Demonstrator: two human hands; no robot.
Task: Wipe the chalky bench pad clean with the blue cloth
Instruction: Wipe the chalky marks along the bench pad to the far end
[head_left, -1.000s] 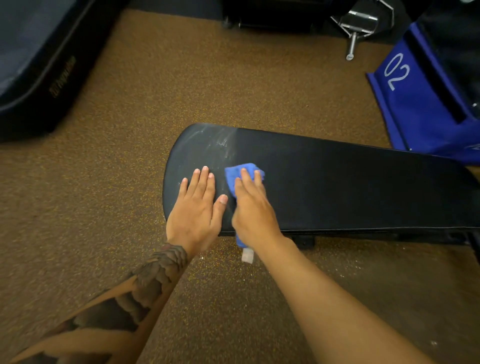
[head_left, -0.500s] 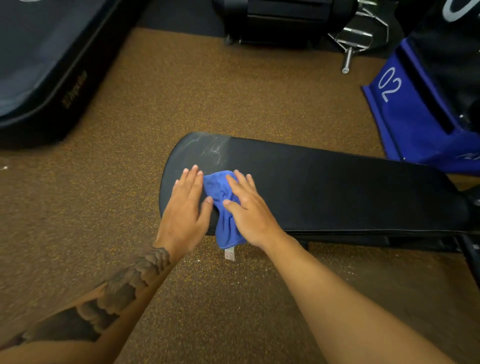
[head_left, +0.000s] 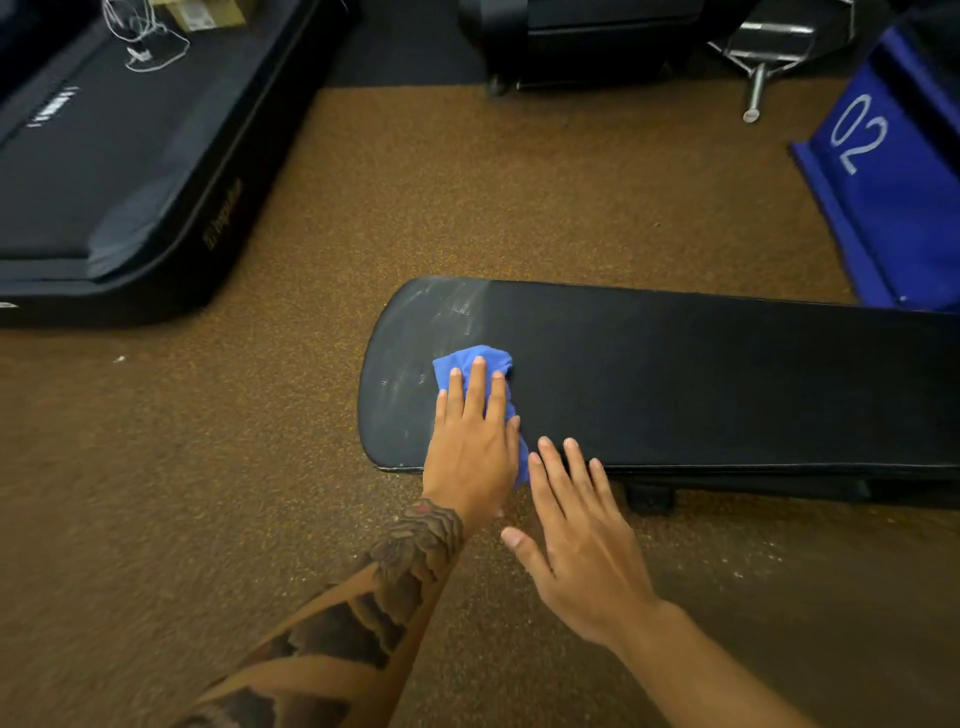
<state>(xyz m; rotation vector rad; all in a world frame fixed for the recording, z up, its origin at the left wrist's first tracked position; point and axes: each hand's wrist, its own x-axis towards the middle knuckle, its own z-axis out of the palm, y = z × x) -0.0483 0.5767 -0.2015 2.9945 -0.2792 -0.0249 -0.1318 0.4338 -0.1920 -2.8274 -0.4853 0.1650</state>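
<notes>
Since half a second ago the blue cloth (head_left: 470, 362) has changed hands. Our right hand (head_left: 584, 553) held it down then; now our left hand (head_left: 470, 447) lies on top of it, and the right has drawn back toward us.

We press the left hand flat on the cloth, fingers straight and close together, pointing away from us. It is not clenched round the fabric. The cloth is bunched on the bench pad (head_left: 727, 374) near its rounded left end. One fold shows beyond our fingertips and another strip peeks out along the thumb side, down toward the pad's near edge.

Our right hand is released and holds nothing, its fingers spread and relaxed. Its fingertips reach the near edge of the pad, just beside the cloth's lower strip. We cannot tell whether they touch the pad.

Pale chalk smears (head_left: 441, 312) cover the pad's rounded end, left of and beyond the cloth. To the right of the cloth the black surface looks dark and even.

Around the bench we see speckled brown floor (head_left: 441, 182), a black padded case (head_left: 104, 171) at far left, and a blue block (head_left: 893, 208) marked 02 at far right.
</notes>
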